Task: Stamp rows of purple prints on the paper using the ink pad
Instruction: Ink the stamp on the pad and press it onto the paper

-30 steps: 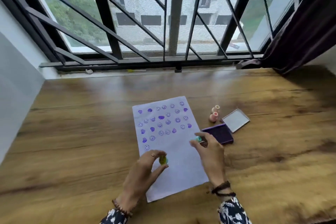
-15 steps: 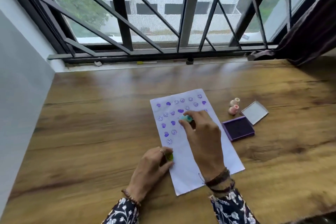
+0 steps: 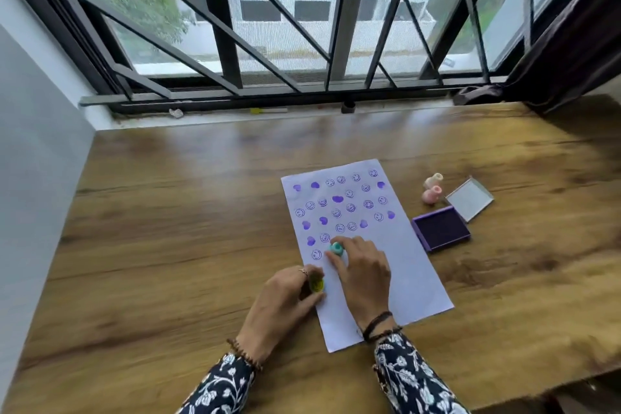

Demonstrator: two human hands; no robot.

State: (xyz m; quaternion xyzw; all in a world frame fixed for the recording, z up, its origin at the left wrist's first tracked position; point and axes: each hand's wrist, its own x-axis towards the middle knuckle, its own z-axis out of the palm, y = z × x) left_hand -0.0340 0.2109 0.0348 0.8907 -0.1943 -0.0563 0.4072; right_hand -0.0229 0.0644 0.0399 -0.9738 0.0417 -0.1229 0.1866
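A white sheet of paper (image 3: 403,265) lies on the wooden table, its upper half covered with rows of purple hearts and smiley faces. My right hand (image 3: 364,274) pinches a small teal stamp (image 3: 336,249) and holds it down on the paper, just right of the lowest prints on the left side. My left hand (image 3: 285,299) rests at the paper's left edge, gripping a yellow-green stamp (image 3: 316,285). The open purple ink pad (image 3: 441,228) sits to the right of the paper.
The pad's clear lid (image 3: 469,198) lies behind it, beside two pink stamps (image 3: 431,190). The wooden table (image 3: 174,218) stretches wide to the left. A barred window and sill run along the far edge; a dark curtain (image 3: 578,30) hangs at the right.
My right hand went from beside the ink pad leftward onto the paper with the teal stamp, then came down to the lowest row. My left hand kept its stamp at the paper's edge.
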